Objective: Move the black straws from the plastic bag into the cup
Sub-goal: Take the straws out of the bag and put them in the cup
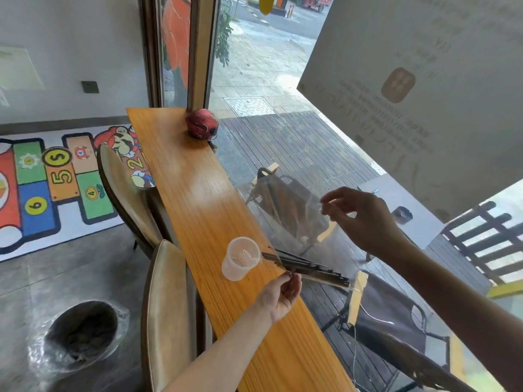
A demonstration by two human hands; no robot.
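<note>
One clear cup [242, 258] stands on the wooden counter [198, 193]. Left hand [278, 295] pinches the plastic bag [300, 230] beside it; right hand [359, 216] pinches the bag's top edge. Several black straws [308, 268], uncountable, lie inside the bag, tips touching the cup's rim.

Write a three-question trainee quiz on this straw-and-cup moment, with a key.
1. True or false: the cup already holds straws.
2. Which hand pinches the plastic bag's lower edge beside the black straws? A left hand B right hand
3. What red thing sits at the far end of the wooden counter?

Key: 1 false; 2 A; 3 a red helmet.
</note>
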